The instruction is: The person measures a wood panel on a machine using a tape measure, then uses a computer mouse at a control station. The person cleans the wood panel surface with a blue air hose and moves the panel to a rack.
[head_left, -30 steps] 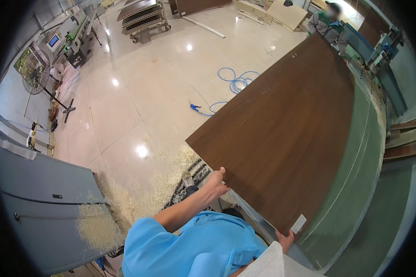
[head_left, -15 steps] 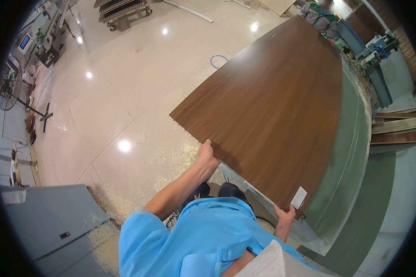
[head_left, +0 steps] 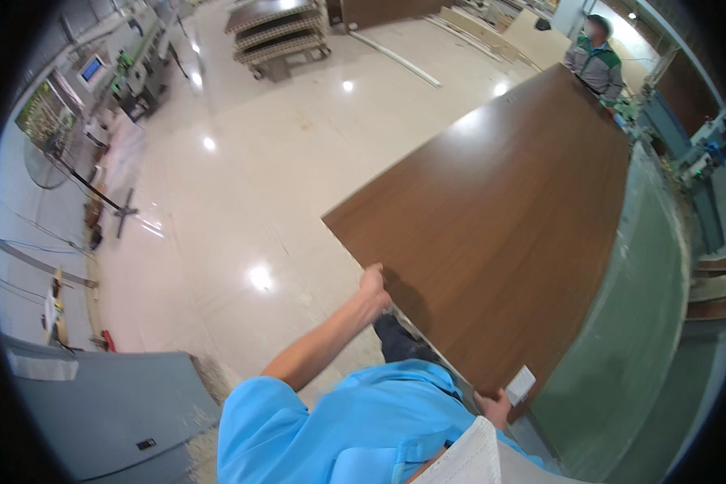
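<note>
A large brown wood-grain panel stretches away from me toward the far right. My left hand grips its near edge on the left side, with the thumb on top and the other fingers hidden beneath. Farther right along the same edge, my right hand holds the panel near its corner. Beside that hand a white label lies on the brown surface. Part of the panel lies over or beside a green-topped work surface; how much it rests there is hidden.
At the panel's far end stands a co-worker in a grey and green top. Machinery lines the right. A cart of stacked panels, a white pole, a standing fan and a grey cabinet surround the tiled floor.
The view has shifted, so more of the far room and co-worker shows. The panel has swung away from the green surface's edge, exposing more green. Both hands still grip the panel.
</note>
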A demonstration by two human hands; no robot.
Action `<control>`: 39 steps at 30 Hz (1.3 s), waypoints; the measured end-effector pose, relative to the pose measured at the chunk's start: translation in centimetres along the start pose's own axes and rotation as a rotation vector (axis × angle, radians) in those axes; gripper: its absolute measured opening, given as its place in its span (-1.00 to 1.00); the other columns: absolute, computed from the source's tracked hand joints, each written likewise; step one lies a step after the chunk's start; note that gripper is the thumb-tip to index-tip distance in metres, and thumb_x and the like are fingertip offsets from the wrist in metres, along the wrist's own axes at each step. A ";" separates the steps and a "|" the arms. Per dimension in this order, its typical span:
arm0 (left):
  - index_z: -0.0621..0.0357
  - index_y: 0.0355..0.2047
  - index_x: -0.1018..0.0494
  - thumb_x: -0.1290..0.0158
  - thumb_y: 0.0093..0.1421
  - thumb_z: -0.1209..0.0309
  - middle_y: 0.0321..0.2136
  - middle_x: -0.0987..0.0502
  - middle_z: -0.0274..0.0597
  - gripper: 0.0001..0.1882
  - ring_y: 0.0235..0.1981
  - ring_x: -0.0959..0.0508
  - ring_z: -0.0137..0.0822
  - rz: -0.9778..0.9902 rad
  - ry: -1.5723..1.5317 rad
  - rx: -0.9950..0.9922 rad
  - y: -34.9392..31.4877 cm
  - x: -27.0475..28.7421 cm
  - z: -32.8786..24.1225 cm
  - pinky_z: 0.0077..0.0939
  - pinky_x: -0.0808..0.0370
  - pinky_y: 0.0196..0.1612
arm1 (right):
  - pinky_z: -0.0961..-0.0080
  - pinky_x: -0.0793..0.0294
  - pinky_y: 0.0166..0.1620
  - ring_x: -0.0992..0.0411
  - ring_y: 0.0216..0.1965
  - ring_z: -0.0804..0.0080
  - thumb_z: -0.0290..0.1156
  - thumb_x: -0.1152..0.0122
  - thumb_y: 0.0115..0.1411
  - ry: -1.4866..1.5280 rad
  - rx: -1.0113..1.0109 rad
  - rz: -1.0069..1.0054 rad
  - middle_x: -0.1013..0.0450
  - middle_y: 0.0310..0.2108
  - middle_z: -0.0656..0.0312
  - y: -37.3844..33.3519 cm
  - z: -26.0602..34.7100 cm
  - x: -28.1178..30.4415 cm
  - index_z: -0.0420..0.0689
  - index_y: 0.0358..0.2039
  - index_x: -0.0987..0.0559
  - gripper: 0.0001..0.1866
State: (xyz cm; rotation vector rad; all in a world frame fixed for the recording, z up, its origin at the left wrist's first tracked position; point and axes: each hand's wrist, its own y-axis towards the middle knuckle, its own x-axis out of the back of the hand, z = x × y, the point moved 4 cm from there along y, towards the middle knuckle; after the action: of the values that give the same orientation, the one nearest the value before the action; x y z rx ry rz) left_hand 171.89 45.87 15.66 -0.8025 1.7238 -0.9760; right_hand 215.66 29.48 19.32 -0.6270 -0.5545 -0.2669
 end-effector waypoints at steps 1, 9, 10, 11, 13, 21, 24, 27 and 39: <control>-0.04 -0.01 -0.41 0.11 0.40 0.23 -0.06 -0.46 -0.15 -0.76 0.04 -0.43 -0.09 0.039 0.002 -0.133 0.7 -0.3 -2.5 0.00 -0.46 0.04 | 0.23 -0.46 0.13 -0.47 0.07 0.14 -0.43 -0.60 -0.11 0.133 0.054 0.028 -0.47 0.05 -0.10 0.6 1.6 -2.8 -0.37 0.14 -0.46 -0.22; 0.02 0.06 -0.35 -0.17 0.28 0.03 -0.06 -0.34 -0.10 -0.51 -0.11 -0.41 -0.18 -0.146 0.095 -0.206 2.1 1.9 -18.0 -0.16 -0.46 -0.05 | 0.28 -0.53 0.04 -0.45 0.01 0.23 -0.60 -0.57 -0.09 0.583 -0.279 0.023 -0.38 0.07 -0.14 1.4 5.4 -17.2 -0.34 0.32 -0.13 0.02; 0.02 0.06 -0.35 -0.20 0.24 -0.03 -0.06 -0.32 -0.10 -0.45 -0.12 -0.41 -0.19 -0.066 0.128 -0.165 3.0 2.1 -20.2 -0.14 -0.46 -0.04 | 0.29 -0.53 0.05 -0.45 0.01 0.25 -0.63 -0.55 -0.08 0.311 -0.182 0.018 -0.39 0.06 -0.15 1.8 6.0 -19.0 -0.36 0.29 -0.19 -0.04; 0.01 0.06 -0.35 -0.24 0.21 -0.09 -0.06 -0.30 -0.10 -0.39 -0.12 -0.40 -0.19 0.019 0.173 -0.121 4.0 2.2 -22.2 -0.12 -0.45 -0.04 | 0.28 -0.52 0.06 -0.45 0.00 0.25 -0.66 -0.52 -0.07 0.303 -0.166 0.019 -0.40 0.07 -0.14 2.7 6.6 -20.6 -0.37 0.26 -0.23 -0.10; 0.02 0.06 -0.36 -0.25 0.16 -0.19 0.00 -0.28 -0.09 -0.31 -0.09 -0.41 -0.16 -0.030 0.401 -0.137 6.6 2.3 -27.6 -0.05 -0.44 -0.02 | 0.27 -0.52 0.07 -0.46 -0.01 0.25 -0.73 -0.45 -0.06 0.365 -0.135 0.019 -0.41 0.07 -0.13 3.2 8.7 -24.6 -0.41 0.20 -0.31 -0.22; 0.06 0.09 -0.37 -0.20 0.24 -0.14 0.08 -0.40 -0.08 -0.36 0.09 -0.39 -0.03 0.151 0.345 -0.086 14.4 -4.4 -44.8 0.12 -0.32 0.17 | 0.07 -0.28 0.29 -0.26 0.31 0.08 -0.21 0.01 0.28 1.795 -0.806 -0.061 -0.34 0.25 0.04 7.7 22.5 -42.1 -0.15 0.14 -0.43 -0.53; 0.09 0.08 -0.37 -0.17 0.29 -0.08 0.05 -0.43 -0.12 -0.42 0.06 -0.41 -0.04 0.114 0.325 -0.131 16.0 -6.2 -48.1 0.12 -0.35 0.11 | 0.06 -0.22 0.32 -0.25 0.32 0.04 -0.19 0.08 0.29 1.822 -0.835 -0.143 -0.36 0.26 0.08 10.2 26.0 -46.4 -0.14 0.19 -0.42 -0.50; 0.10 0.05 -0.37 -0.16 0.29 -0.09 0.04 -0.44 -0.15 -0.42 0.04 -0.42 -0.06 0.072 0.340 -0.189 19.4 -9.3 -56.2 0.08 -0.36 0.08 | 0.07 -0.39 0.23 -0.40 0.21 0.07 -0.31 -0.12 0.25 1.651 -0.870 -0.123 -0.40 0.22 -0.01 11.7 31.8 -53.0 -0.26 0.23 -0.37 -0.44; 0.04 -0.07 -0.30 -0.21 0.25 -0.13 -0.19 -0.48 -0.29 -0.42 -0.17 -0.47 -0.25 0.049 0.488 -0.362 29.0 -27.4 -81.5 -0.16 -0.37 -0.12 | 0.24 -0.56 0.08 -0.48 0.08 0.14 -0.46 -0.22 0.21 0.932 -0.265 0.099 -0.46 0.07 -0.09 19.1 56.3 -72.0 -0.33 0.03 -0.42 -0.60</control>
State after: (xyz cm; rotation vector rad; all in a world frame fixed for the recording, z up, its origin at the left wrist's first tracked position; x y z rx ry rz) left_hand 101.41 102.87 19.15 -0.7837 2.3790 -0.8851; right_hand 141.09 84.35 7.37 -0.7033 0.4132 -0.5009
